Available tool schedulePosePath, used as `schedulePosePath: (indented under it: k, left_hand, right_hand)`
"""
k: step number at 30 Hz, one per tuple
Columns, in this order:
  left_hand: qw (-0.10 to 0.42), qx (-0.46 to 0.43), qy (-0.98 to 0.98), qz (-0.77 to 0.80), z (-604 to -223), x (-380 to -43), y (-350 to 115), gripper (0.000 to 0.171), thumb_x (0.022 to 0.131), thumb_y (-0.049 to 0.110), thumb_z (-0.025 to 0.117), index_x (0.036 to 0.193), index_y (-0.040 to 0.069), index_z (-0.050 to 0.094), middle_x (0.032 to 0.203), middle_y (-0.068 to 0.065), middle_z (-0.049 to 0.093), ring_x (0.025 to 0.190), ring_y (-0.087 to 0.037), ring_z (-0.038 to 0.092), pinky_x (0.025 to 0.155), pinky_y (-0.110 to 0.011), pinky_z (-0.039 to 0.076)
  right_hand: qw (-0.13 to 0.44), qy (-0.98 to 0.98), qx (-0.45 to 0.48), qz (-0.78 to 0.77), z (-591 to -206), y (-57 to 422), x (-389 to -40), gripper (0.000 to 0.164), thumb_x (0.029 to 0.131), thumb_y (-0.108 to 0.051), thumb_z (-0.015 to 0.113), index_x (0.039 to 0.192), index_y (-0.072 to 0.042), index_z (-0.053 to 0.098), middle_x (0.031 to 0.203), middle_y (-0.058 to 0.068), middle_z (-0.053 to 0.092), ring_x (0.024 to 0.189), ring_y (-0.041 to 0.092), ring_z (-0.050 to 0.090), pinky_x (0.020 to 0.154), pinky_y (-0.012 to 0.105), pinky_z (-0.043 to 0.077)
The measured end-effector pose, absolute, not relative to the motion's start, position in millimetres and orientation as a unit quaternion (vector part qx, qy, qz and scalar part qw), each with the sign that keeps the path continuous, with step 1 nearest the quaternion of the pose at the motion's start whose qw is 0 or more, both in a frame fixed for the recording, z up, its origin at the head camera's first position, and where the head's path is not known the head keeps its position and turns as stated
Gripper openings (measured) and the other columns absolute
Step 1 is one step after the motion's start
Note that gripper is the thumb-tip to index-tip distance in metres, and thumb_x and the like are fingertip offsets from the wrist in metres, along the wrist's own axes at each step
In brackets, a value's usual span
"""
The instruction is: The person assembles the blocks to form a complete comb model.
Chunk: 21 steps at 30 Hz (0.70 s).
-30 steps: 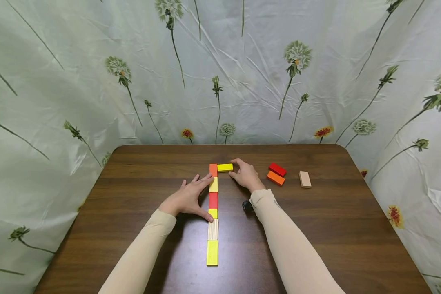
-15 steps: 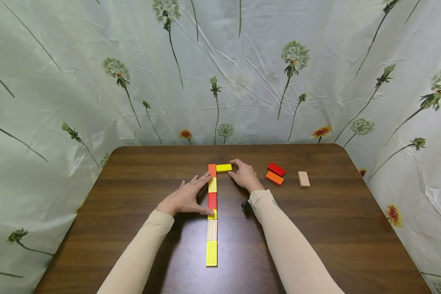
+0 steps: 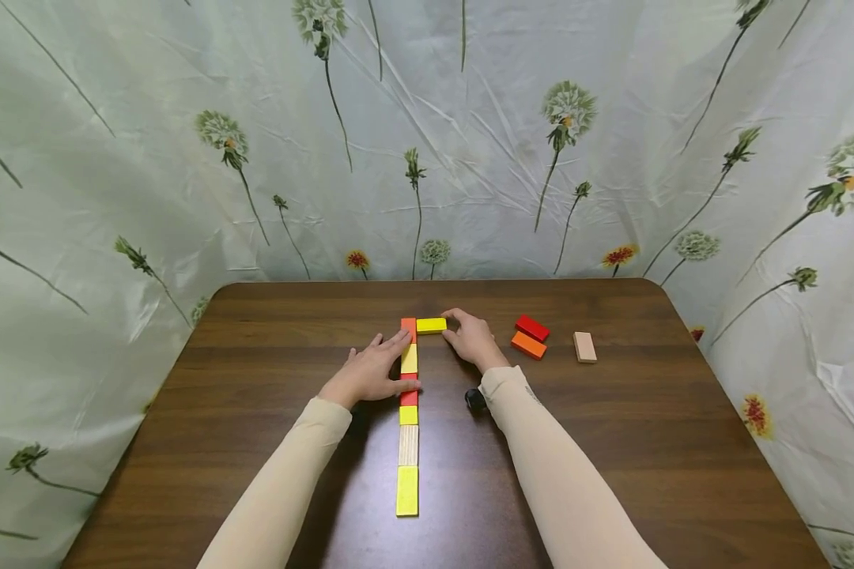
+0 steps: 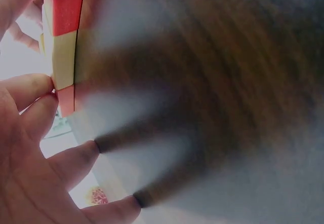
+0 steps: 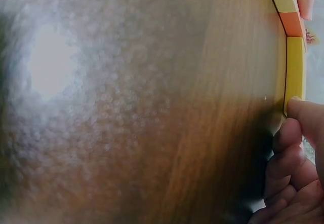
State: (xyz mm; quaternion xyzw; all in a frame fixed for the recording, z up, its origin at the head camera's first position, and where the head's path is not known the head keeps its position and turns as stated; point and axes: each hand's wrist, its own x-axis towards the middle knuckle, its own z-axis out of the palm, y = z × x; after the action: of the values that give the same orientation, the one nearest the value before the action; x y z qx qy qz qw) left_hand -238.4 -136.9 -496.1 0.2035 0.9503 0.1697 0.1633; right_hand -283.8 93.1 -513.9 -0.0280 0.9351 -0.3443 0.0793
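Note:
A straight column of wooden blocks runs down the table in the head view: orange block (image 3: pixel 408 324), pale yellow block (image 3: pixel 409 359), red block (image 3: pixel 409 400), small yellow block (image 3: pixel 409 415), ridged plain-wood block (image 3: pixel 409 445) and long yellow block (image 3: pixel 408 491). My left hand (image 3: pixel 370 371) spreads over its upper part, thumb across the red block, fingertips at the orange one. Another yellow block (image 3: pixel 431 325) extends rightward from the orange block. Thumb and forefinger of my right hand (image 3: pixel 473 340) pinch its right end; in the right wrist view the other fingers (image 5: pixel 288 171) curl below.
To the right lie a red block (image 3: pixel 532 327), an orange block (image 3: pixel 528 345) close in front of it, and a pale wooden block (image 3: pixel 585 348). The brown table (image 3: pixel 313 316) ends at a floral curtain (image 3: pixel 470 221) behind.
My left thumb has moved up the column, from the ridged block past the small yellow block to the red one. My right hand stays at the end of the yellow block.

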Motion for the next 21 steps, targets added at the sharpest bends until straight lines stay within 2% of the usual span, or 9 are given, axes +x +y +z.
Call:
schedulePosePath:
  k: [14, 18, 21]
  left_hand:
    - [0.156, 0.211, 0.950, 0.170, -496.9, -237.9, -132.3, 0.101, 0.093, 0.066, 0.074, 0.172, 0.024, 0.028, 0.180, 0.001, 0.023, 0.164, -0.049, 0.023, 0.119, -0.086, 0.021]
    - [0.155, 0.209, 0.950, 0.175, -498.3, -236.4, -134.4, 0.100, 0.093, 0.065, 0.075, 0.172, 0.024, 0.028, 0.180, 0.000, 0.024, 0.164, -0.050, 0.023, 0.118, -0.087, 0.020]
    - [0.158, 0.206, 0.949, 0.179, -499.4, -235.5, -135.8, 0.100, 0.094, 0.064, 0.075, 0.172, 0.024, 0.028, 0.180, -0.001, 0.023, 0.164, -0.051, 0.022, 0.118, -0.088, 0.019]
  right_hand:
    - [0.063, 0.937, -0.022, -0.342, -515.8, 97.6, -283.3, 0.041, 0.108, -0.025, 0.067, 0.148, -0.021, 0.063, 0.083, 0.004, 0.060, 0.076, 0.020, 0.055, 0.080, 0.039, 0.043]
    - [0.066, 0.933, -0.025, -0.354, -516.5, 95.5, -281.4, 0.049, 0.107, -0.025, 0.069, 0.154, -0.023, 0.058, 0.082, 0.004, 0.060, 0.074, 0.020, 0.055, 0.079, 0.038, 0.042]
    - [0.070, 0.927, -0.026, -0.367, -517.1, 95.3, -279.2, 0.056, 0.106, -0.025, 0.070, 0.159, -0.023, 0.053, 0.081, 0.004, 0.059, 0.071, 0.019, 0.054, 0.074, 0.034, 0.040]
